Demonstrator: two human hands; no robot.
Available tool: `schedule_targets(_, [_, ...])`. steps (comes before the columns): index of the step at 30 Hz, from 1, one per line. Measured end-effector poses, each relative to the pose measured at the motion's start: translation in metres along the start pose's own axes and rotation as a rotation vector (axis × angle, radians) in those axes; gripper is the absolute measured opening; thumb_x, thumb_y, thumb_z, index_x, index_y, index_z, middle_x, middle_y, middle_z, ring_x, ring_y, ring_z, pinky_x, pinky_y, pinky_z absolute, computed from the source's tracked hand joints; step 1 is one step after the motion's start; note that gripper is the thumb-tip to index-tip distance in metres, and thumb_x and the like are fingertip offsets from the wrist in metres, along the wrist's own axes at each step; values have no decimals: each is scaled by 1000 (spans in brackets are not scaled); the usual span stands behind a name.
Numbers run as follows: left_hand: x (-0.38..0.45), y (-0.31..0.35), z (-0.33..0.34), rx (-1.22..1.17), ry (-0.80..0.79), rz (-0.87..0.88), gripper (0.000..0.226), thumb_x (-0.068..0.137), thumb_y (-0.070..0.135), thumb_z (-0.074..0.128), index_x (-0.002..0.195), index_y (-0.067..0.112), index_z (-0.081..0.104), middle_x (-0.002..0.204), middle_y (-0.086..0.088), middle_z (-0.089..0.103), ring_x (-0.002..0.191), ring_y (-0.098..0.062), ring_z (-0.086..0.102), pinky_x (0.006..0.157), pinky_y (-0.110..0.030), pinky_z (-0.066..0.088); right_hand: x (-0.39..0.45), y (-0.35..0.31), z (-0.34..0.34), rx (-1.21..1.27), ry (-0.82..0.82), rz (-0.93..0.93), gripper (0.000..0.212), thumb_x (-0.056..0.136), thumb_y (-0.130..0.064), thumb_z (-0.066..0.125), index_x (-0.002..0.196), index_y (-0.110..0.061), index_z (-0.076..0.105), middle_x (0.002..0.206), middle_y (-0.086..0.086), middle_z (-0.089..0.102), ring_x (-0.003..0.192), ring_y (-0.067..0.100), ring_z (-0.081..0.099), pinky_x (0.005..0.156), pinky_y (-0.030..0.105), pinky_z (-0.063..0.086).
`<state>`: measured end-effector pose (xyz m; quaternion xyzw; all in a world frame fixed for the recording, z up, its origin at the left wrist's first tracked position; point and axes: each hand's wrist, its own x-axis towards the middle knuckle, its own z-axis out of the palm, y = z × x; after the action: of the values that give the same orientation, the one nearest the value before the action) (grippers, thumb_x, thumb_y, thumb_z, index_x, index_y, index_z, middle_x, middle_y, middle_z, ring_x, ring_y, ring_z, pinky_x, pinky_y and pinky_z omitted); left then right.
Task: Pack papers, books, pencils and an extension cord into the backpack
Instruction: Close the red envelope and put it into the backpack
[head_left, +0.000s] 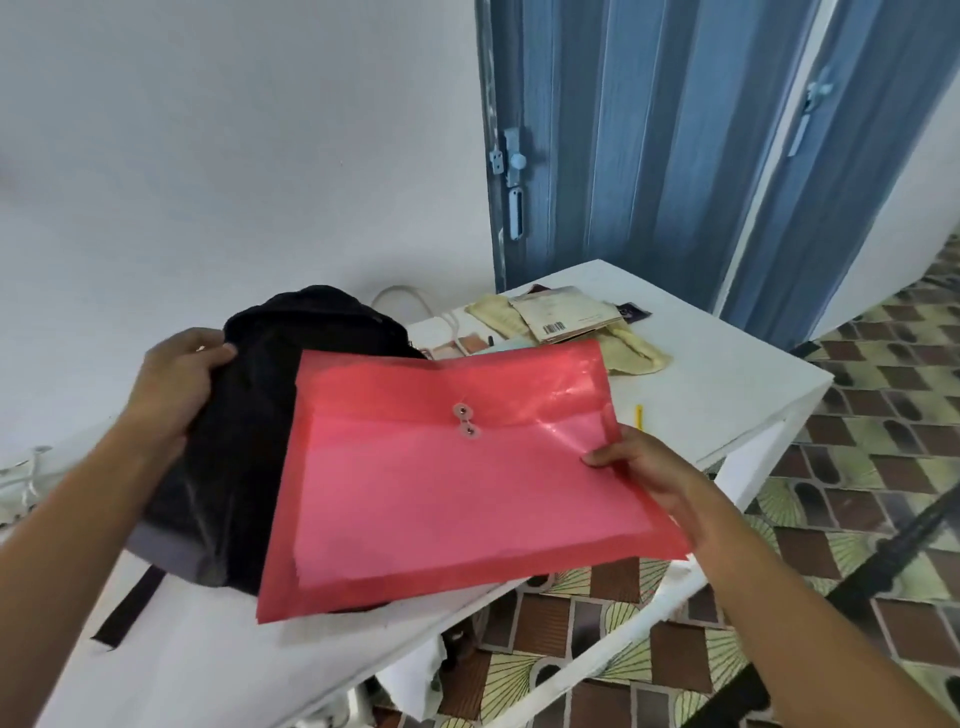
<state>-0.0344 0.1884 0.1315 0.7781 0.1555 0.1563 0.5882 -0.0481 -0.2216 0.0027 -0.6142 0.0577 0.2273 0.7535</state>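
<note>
Your red translucent plastic document envelope (457, 478), papers showing faintly inside, hangs over the bench's near edge, overlapping the black fabric backpack (244, 415) lying on the white bench (727, 395). To pack it well, I'd say pull the bag's mouth wide first, then slide the envelope in edge-first, kept flat so its corners don't snag. Your right hand (644, 467) pinches the envelope's right edge, thumb on top. Your left hand (176, 379), arm reaching forward, grips the backpack's top fabric.
</note>
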Motion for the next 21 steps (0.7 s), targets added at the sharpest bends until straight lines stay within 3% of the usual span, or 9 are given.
schedule_targets(4, [-3,17,-3,93,79,240,26,90,8,56,72,24,62,61,9,61,61,-6,51,57,-16,43,0,-12,-16,-46,-16,35,55,63,1,72,116,-7,61,105,20,67,96,39,63,95,52,48])
schedule_targets(7, [-10,25,-1,110,82,309,28,91,7,56,72,27,62,56,19,62,56,5,53,55,-8,42,-5,-28,-25,-161,-2,25,37,73,5,65,109,-7,62,90,13,72,79,31,69,73,38,57])
schedule_targets(9, [-17,28,1,128,79,349,29,91,5,55,74,28,61,53,25,60,51,10,52,52,-3,39,-7,-42,-29,-268,39,13,30,79,5,60,106,-8,62,84,10,73,71,26,70,62,32,55])
schedule_targets(15, [-28,30,5,148,61,408,30,93,4,54,76,28,60,52,25,59,51,9,52,51,-3,38,-8,-88,-27,-537,161,-4,45,63,-9,74,107,-5,66,99,17,73,84,34,68,81,39,48])
schedule_targets(18, [-29,31,5,135,54,410,29,94,6,54,76,28,61,53,24,60,52,9,53,51,-4,38,-10,-104,-19,-606,221,-53,36,70,-7,71,104,-1,65,100,19,72,79,30,68,78,37,47])
schedule_targets(21, [-29,30,5,131,34,412,27,93,6,55,77,26,63,55,23,61,53,8,54,52,-5,40,-12,-113,-1,-613,254,-95,23,71,-6,69,93,-5,65,85,15,71,69,25,65,69,32,45])
